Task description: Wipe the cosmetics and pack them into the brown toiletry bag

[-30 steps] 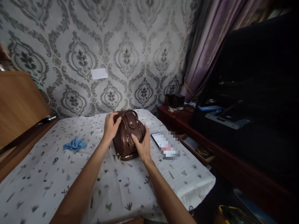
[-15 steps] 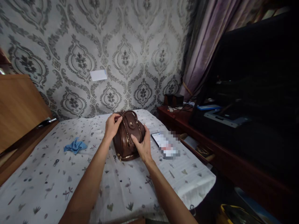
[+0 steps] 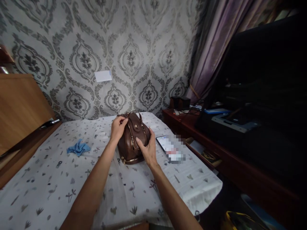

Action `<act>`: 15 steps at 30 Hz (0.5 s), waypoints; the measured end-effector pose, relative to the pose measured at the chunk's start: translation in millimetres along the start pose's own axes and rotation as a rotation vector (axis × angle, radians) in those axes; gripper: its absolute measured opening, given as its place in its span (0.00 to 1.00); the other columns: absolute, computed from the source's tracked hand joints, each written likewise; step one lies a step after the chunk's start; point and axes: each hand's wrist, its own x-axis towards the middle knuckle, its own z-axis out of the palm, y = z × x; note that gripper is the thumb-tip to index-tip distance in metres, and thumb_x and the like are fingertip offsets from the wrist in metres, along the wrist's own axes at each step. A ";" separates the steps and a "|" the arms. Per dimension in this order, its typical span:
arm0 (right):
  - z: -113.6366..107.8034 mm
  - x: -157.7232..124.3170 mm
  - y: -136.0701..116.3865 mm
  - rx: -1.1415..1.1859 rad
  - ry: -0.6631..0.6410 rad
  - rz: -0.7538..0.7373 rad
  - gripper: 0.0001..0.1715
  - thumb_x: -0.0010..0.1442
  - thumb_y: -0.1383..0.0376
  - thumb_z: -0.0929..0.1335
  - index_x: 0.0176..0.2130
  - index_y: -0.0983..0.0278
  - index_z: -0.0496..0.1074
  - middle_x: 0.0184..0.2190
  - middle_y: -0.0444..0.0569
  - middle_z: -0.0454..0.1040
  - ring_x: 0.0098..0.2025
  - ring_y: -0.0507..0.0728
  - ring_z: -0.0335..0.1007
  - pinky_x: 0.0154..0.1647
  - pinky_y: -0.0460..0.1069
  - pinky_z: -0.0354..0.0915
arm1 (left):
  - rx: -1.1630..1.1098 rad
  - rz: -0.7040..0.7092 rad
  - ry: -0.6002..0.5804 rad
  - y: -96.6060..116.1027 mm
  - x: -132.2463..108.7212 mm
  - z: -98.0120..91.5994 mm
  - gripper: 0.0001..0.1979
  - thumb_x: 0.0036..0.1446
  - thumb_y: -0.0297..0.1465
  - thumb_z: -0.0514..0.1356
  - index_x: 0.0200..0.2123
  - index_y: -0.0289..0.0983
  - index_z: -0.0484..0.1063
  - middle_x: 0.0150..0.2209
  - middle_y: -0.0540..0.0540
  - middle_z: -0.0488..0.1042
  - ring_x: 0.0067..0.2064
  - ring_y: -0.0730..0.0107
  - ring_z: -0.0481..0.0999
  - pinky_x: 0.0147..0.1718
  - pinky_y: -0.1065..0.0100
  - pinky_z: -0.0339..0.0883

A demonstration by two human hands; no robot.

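Note:
A brown bag (image 3: 127,150) with gold zips and a round clasp stands on the white patterned cloth (image 3: 79,179). At its upper left, the fingers of my left hand (image 3: 118,127) are pinched together near the zip and the handle base; what they pinch is too small to make out. My right hand (image 3: 149,148) grips the bag's right side, thumb on the front and fingers round the far side. A phone (image 3: 165,143), partly blurred out, lies to the right of the bag. To the left is a crumpled blue cloth (image 3: 78,148).
A dark red desk (image 3: 172,118) with small speakers (image 3: 179,103), cables and an open drawer (image 3: 203,153) stands at the right beside a large dark screen. Wooden furniture (image 3: 21,108) borders the left. Something yellow (image 3: 240,220) is at the lower right.
My left hand has moved slightly to the right along the top of the bag. My right hand keeps its grip. The whole view has shifted a little.

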 end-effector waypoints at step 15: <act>0.1 0.2 -0.3 0.010 0.007 0.006 0.50 0.55 0.45 0.71 0.66 0.66 0.56 0.65 0.63 0.61 0.68 0.68 0.56 0.69 0.65 0.53 | -0.056 -0.057 -0.060 18.5 -2.6 -5.5 0.12 0.51 0.36 0.63 0.19 0.37 0.72 0.24 0.52 0.65 0.29 0.70 0.67 0.30 0.68 0.58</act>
